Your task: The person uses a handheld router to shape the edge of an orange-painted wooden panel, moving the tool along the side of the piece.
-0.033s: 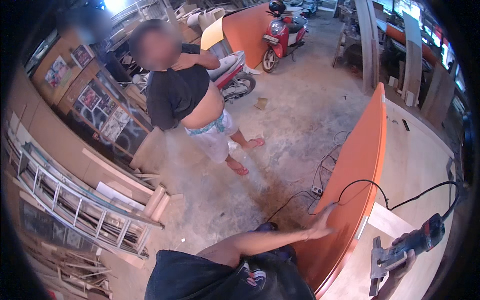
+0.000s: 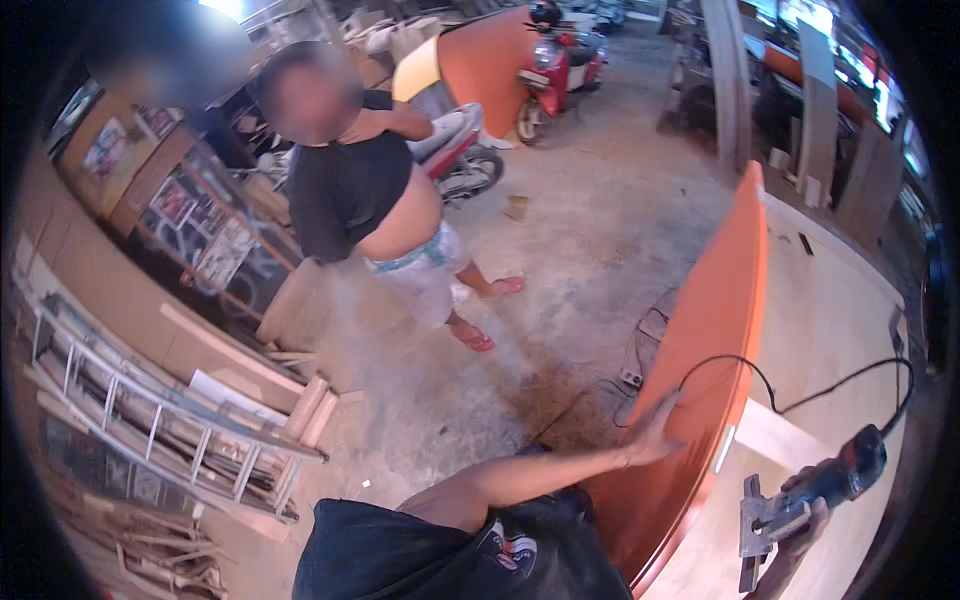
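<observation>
right of lower centre, the left hand [image 2: 652, 440] is resting on the orange board [image 2: 718, 290], fingers stretching out straight. at lower right, the right hand [image 2: 806, 536] is gripping a jigsaw [image 2: 852, 472], fingers curling round it.

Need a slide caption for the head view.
Left hand at an orange panel, right hand holding a corded power tool.

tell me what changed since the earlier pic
The left hand shifted slightly up and right over the orange panel. Nothing was visibly taken hold of or let go. The right hand still holds the corded power tool; the bystander stays standing.
</observation>
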`<action>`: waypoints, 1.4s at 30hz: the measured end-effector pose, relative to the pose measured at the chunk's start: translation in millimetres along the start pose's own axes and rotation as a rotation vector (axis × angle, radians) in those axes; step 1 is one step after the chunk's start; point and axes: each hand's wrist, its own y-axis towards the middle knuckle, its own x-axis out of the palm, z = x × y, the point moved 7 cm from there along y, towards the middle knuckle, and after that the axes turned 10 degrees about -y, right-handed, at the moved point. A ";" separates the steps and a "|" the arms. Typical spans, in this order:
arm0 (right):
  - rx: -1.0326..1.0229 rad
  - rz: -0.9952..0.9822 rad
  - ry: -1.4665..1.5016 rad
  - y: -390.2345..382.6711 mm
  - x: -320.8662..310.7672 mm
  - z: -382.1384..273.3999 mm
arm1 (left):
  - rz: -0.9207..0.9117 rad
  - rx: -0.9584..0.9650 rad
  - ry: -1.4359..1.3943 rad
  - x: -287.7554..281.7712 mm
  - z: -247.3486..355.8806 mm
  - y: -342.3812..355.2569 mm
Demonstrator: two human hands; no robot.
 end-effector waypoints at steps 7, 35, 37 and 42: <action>0.233 -0.078 -0.306 -81.7 77.3 -69.9 | -0.151 0.606 -0.106 11.5 199.6 107.4; 0.752 0.868 -0.431 -659.0 295.5 -85.4 | -1.169 -0.195 -0.044 -90.5 -40.9 -274.6; 0.762 0.915 -0.362 -710.6 301.6 -65.5 | -1.209 -0.202 -0.011 -85.0 -21.1 -309.2; 0.755 1.112 -0.253 -841.6 303.6 -43.8 | -1.191 -0.182 0.084 -42.5 -5.2 -369.9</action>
